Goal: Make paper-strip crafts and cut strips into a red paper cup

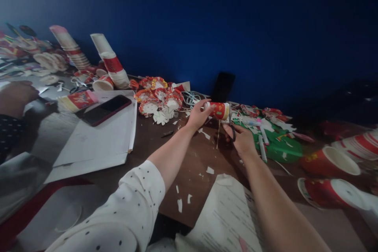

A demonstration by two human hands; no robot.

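Note:
My left hand (198, 115) is closed around a small red paper cup (219, 110), which lies on its side in the air with one end toward my right hand. In my right hand (241, 139) is a pair of scissors (231, 120) with dark handles. The blades stand upright at the right end of the cup, against its pale rim. Whether the blades have paper between them I cannot tell. Below the cup a thin stick-like strip (218, 136) shows over the brown table (195, 157). White paper scraps (210, 170) lie around my forearms.
Red cut-paper flowers (161, 96) are piled behind my left hand. A phone (105, 110) rests on white papers (97, 141) at left, near another person's hand (20, 92). Stacked cups (113, 67) lean by the blue wall. Markers (262, 147) and green paper (285, 149) lie right.

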